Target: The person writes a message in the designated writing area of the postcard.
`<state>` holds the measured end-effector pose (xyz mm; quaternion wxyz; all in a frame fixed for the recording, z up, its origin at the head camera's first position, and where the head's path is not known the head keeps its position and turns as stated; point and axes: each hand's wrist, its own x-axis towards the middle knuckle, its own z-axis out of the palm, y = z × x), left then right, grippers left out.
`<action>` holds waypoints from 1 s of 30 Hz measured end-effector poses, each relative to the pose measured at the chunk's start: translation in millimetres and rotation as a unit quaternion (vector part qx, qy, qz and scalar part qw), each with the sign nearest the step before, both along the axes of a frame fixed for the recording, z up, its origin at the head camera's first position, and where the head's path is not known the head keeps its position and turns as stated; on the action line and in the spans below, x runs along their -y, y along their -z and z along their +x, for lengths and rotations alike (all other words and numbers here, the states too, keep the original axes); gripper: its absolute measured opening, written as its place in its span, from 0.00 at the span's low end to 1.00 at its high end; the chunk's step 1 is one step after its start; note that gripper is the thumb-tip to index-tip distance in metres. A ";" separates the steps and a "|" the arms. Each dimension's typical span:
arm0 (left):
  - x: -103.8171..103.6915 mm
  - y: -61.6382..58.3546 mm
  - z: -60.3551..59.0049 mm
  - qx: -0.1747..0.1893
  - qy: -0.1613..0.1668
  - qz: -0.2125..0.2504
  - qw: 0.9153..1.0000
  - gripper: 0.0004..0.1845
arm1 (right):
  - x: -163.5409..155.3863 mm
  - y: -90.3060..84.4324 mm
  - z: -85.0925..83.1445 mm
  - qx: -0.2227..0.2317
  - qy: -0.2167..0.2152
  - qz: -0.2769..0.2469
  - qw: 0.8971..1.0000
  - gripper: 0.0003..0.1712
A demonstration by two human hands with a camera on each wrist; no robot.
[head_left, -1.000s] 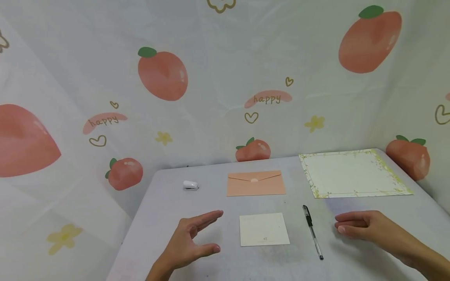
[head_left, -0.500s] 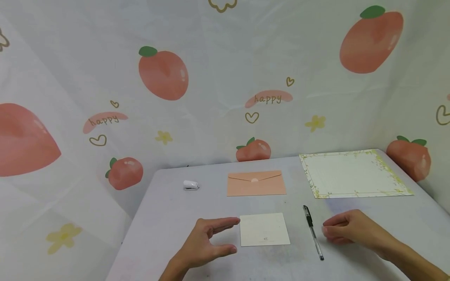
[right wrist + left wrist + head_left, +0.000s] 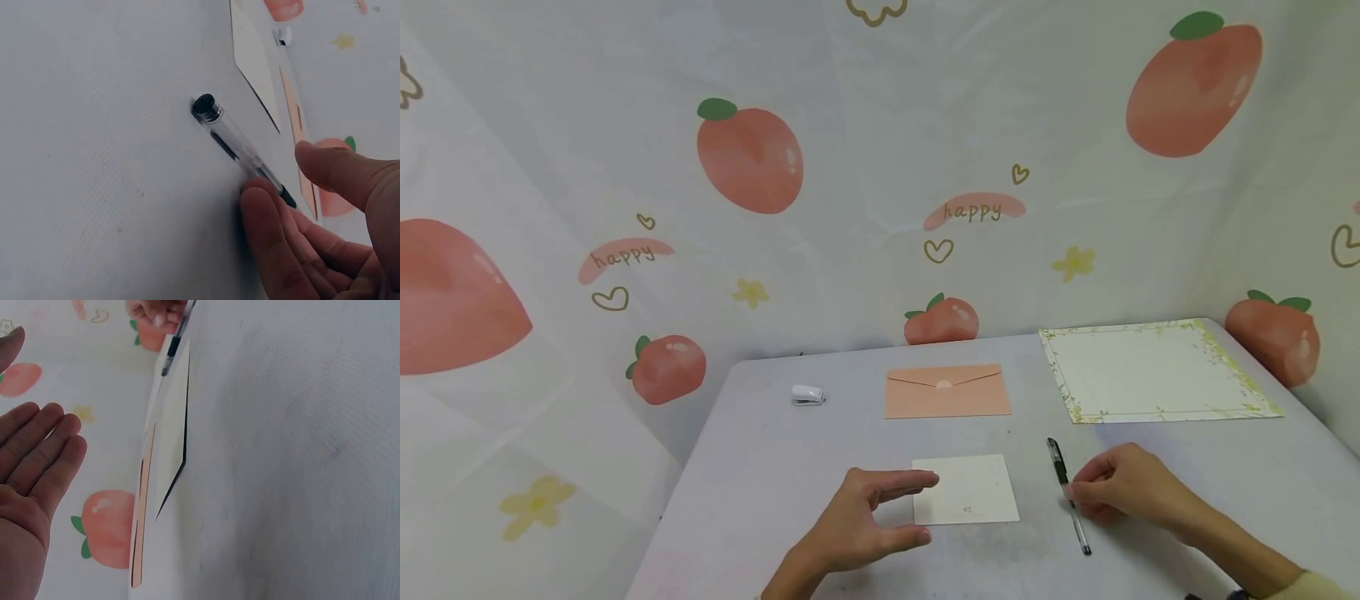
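Observation:
A clear gel pen with a black cap (image 3: 1057, 461) lies on the table, and my right hand (image 3: 1135, 487) is at its barrel. In the right wrist view, the fingertips (image 3: 259, 203) are right beside the pen (image 3: 234, 140), while the thumb (image 3: 331, 165) stays apart from them. My left hand (image 3: 865, 521) hovers with thumb and fingers spread, overlapping the left edge of a small cream card (image 3: 977, 492). Nothing is held in it; the left wrist view shows its fingers (image 3: 47, 450) straight.
Behind the card lies a peach envelope (image 3: 947, 396), flap side up. A small white stapler (image 3: 807, 395) sits at the back left. At the back right is a sheet of floral-bordered paper (image 3: 1157, 371). A fruit-printed cloth (image 3: 842, 275) hangs behind the table (image 3: 760, 467).
My left hand has moved right, from beside the card to over its left edge. The right hand has moved left until its fingers reach the pen. Card and pen stay in place.

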<state>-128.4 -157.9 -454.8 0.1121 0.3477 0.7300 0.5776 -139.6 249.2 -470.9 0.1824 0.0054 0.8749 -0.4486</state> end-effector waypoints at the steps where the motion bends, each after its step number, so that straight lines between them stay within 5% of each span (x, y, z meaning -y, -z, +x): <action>1: -0.9 0.1 -0.1 0.001 0.001 0.000 1.000 0.27 | 1.7 0.2 -0.2 -0.004 0.003 0.008 1.000 0.15; 10: -5.6 3.6 -1.2 -0.008 0.005 -0.009 1.000 0.28 | 16.0 1.7 -2.8 -0.050 0.019 0.084 0.995 0.20; 19: -9.6 3.2 -0.7 0.013 0.014 -0.007 1.000 0.28 | 21.0 2.7 0.1 -0.074 0.016 0.093 0.993 0.14; 26: -9.2 5.4 -1.0 -0.006 0.030 -0.009 0.999 0.27 | 16.6 0.8 5.5 -0.089 -0.061 0.059 0.992 0.11; 30: -10.4 5.3 -2.0 -0.025 0.026 -0.008 0.999 0.26 | 17.7 -3.7 10.6 -0.133 -0.131 0.030 0.982 0.11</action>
